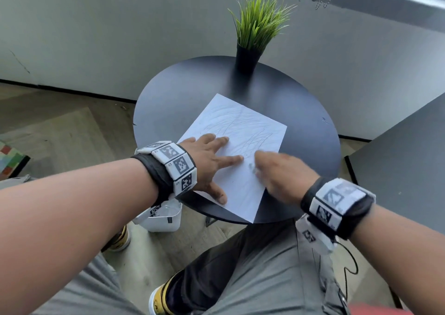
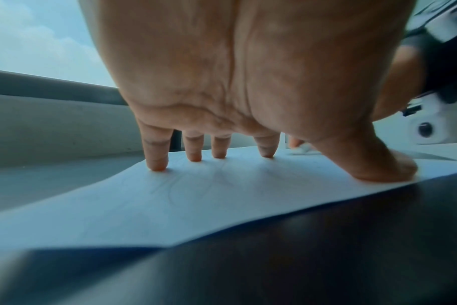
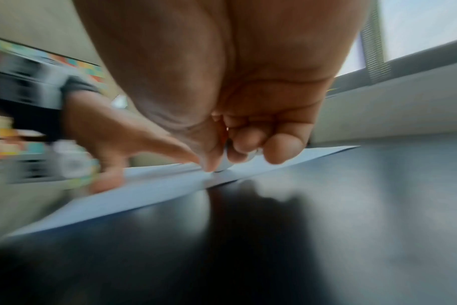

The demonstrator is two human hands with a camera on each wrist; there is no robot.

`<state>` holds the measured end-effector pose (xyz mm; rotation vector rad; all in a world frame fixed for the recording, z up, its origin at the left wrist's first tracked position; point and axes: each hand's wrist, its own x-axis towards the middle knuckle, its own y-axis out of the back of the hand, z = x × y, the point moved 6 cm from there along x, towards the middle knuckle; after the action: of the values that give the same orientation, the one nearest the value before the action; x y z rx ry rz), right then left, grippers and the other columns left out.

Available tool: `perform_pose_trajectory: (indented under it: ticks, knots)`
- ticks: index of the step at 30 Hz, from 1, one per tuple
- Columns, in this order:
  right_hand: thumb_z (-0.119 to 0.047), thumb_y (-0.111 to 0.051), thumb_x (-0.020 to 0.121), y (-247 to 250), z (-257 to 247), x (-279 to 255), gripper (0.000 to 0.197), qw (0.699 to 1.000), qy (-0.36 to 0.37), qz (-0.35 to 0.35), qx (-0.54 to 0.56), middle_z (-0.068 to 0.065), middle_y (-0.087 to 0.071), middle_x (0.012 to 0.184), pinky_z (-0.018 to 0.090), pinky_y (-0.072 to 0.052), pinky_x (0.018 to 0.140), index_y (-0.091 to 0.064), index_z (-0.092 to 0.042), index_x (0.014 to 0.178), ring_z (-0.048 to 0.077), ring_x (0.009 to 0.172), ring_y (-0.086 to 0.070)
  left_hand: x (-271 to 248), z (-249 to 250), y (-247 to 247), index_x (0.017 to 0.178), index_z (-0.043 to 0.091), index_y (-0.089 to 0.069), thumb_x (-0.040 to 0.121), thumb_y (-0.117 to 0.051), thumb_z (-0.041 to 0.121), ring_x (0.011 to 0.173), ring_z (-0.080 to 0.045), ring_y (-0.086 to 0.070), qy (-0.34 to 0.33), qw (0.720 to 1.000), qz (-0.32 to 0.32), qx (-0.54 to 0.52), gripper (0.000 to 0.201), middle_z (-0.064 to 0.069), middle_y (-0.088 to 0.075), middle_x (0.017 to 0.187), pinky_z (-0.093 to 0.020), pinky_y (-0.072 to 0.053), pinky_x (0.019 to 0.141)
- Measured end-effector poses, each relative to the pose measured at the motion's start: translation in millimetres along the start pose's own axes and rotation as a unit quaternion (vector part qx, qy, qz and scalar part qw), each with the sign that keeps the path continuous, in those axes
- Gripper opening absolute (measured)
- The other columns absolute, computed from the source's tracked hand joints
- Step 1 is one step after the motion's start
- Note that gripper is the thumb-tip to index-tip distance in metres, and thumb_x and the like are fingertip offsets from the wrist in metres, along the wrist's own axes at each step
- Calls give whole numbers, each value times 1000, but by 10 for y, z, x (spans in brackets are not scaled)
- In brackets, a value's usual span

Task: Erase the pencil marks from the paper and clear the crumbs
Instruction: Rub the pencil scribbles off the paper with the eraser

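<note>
A white sheet of paper (image 1: pixel 243 126) with grey pencil scribbles lies on a round black table (image 1: pixel 303 112). My left hand (image 1: pixel 212 155) lies flat on the sheet's near-left part, its fingers (image 2: pixel 157 161) spread and pressing down on the paper (image 2: pixel 170 202). My right hand (image 1: pixel 272 170) is blurred with motion over the sheet's near-right part. Its curled fingers (image 3: pixel 248 140) pinch a small white eraser (image 3: pixel 223 165), whose tip touches the paper (image 3: pixel 144 192). From the head view the eraser (image 1: pixel 251 167) is only a pale smear.
A green grass plant in a black pot (image 1: pixel 248 59) stands at the table's far edge. A white bin (image 1: pixel 163 218) sits on the floor under the table's near-left rim. Another dark table (image 1: pixel 404 170) stands close on the right. My knees are under the near edge.
</note>
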<state>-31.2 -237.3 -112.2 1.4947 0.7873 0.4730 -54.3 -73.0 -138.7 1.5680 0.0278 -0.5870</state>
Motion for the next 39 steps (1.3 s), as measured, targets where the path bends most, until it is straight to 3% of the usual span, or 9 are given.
perform_pose_trajectory:
  ticks: [3,8,13,17,22,26,31,35,39]
  knots:
    - [-38,-23,96,-137,-504,-179,28,989,132,-66,28,-2,-52,95,36,-43,74,-43,-20,103,22,89,-53,2,10,15,148,58,1,57,-53,95,149,-32,-3,1,1000,-4,8,112,0,2,164,-55,-28,114]
    - [-38,-37,100,36,155,71,18,998,-52,-9,14,-2,-55,89,38,-45,73,-40,-21,94,28,85,-56,21,40,72,145,62,0,54,-56,95,144,-35,-14,8,1000,-15,4,111,-2,-6,160,-55,-39,107]
    - [-35,-33,99,-101,-512,-205,11,990,116,-66,45,-10,-43,86,35,-41,70,-30,-28,90,16,78,-42,19,62,88,145,62,0,53,-57,95,140,-37,-18,10,1000,-27,12,113,-5,-11,157,-54,-43,103]
    - [-42,-39,100,62,214,15,24,998,-58,-9,20,-5,-54,86,37,-46,74,-36,-22,88,26,82,-55,11,96,126,145,62,1,55,-59,93,138,-36,-20,24,999,-39,14,112,-4,-14,154,-53,-47,95]
    - [-28,-44,97,-188,-449,-233,7,989,126,-66,31,-8,-46,86,36,-43,73,-39,-24,94,19,81,-48,11,114,133,145,62,1,55,-61,92,135,-36,-23,27,998,-44,23,114,-5,-16,153,-53,-47,95]
    - [-44,-38,100,11,154,-19,23,999,-24,3,27,-6,-53,85,38,-45,73,-40,-23,91,25,82,-54,4,127,150,145,62,2,55,-61,91,134,-36,-23,35,998,-45,17,113,-4,-17,151,-54,-47,91]
    - [-31,-36,97,-173,-445,-266,8,990,123,-52,42,-9,-42,82,35,-43,70,-37,-25,91,21,78,-50,2,150,149,147,61,3,56,-63,90,133,-37,-24,36,998,-51,27,116,-7,-16,153,-52,-46,91]
    - [-41,-37,100,17,124,-91,22,999,-22,-6,30,-8,-50,83,39,-44,71,-35,-23,88,24,79,-53,8,172,169,146,63,2,57,-64,89,129,-36,-27,42,998,-54,17,114,-6,-21,147,-46,-43,77]
    - [-19,-39,89,-169,-526,-299,7,989,130,-60,45,-8,-45,84,37,-42,67,-36,-25,90,21,77,-47,3,180,178,146,63,2,56,-64,89,129,-38,-26,38,998,-55,20,115,-7,-19,148,-51,-46,86]
